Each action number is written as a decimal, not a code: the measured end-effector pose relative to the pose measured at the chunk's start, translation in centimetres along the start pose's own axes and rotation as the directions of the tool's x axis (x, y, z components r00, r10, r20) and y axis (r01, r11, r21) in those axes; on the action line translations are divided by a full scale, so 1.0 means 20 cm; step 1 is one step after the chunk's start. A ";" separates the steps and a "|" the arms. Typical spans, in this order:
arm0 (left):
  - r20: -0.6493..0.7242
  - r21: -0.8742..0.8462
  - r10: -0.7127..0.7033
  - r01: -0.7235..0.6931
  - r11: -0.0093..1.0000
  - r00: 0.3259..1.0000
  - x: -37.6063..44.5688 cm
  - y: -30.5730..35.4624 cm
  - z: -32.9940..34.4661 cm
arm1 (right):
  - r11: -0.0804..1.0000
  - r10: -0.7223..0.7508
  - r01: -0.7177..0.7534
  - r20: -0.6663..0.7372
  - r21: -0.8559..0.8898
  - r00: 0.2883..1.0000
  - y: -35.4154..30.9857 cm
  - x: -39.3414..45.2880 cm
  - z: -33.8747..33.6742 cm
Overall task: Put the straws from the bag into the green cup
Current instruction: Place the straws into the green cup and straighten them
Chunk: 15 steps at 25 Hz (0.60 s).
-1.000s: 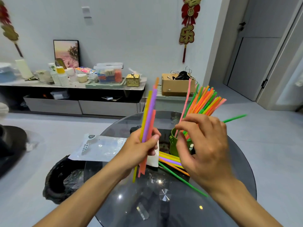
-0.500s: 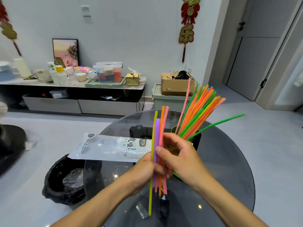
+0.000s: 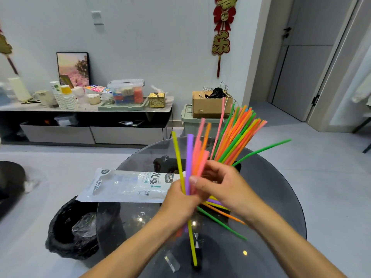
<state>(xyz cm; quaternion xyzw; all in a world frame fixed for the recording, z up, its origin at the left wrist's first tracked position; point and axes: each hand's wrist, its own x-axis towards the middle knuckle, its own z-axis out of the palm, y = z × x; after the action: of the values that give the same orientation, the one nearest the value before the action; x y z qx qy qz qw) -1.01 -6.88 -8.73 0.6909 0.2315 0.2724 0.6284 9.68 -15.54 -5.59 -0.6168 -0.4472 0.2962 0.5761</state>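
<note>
Clear plastic straw bag [image 3: 128,186] lies at the left of the round glass surface [image 3: 281,197].
The left hand [image 3: 180,199] grips a small bunch of coloured straws [image 3: 189,157] upright; the right hand [image 3: 222,187] pinches them with curled fingers [image 3: 197,179]. Behind, more straws [image 3: 236,137] fan out where the green cup sits hidden; loose straws [image 3: 222,221] lie flat.

We see a round glass table [image 3: 271,197] in the foreground. Left of the table sits a bin lined with a black bag [image 3: 72,227]. Beyond the table, a low cabinet [image 3: 86,125] carries stacked paper cups [image 3: 65,97], a clear storage box [image 3: 126,91] and a gold box [image 3: 157,99]. Behind the table, a cardboard box [image 3: 208,106] rests on a green crate [image 3: 192,121]. A red ornament [image 3: 221,33] hangs on the wall above.
</note>
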 end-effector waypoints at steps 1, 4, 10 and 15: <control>-0.090 -0.010 0.019 -0.020 1.000 0.996 0.03 0.04 -0.02 | 0.990 0.034 -0.034 -0.006 -0.134 0.999 -0.03 0.00 -0.08; -0.255 -0.167 0.039 -0.084 0.982 0.966 0.18 0.20 -0.07 | 0.859 0.238 -0.286 -0.162 -0.425 0.958 -0.02 0.00 -0.33; -0.251 -0.343 0.165 -0.246 0.907 0.954 0.56 0.40 0.16 | 0.960 0.124 -0.238 -0.544 -0.145 0.830 0.09 0.07 -0.44; -0.126 -0.077 0.195 -0.205 0.976 0.973 0.67 0.22 0.25 | 0.986 0.124 -0.159 -0.449 -0.040 0.885 0.11 0.16 -0.41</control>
<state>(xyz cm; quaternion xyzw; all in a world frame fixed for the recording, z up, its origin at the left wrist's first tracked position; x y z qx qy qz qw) 12.15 -2.23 -3.52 0.6645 0.1849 0.3848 0.6134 18.69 -16.27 -5.91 -0.7205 -0.2682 0.1713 0.6161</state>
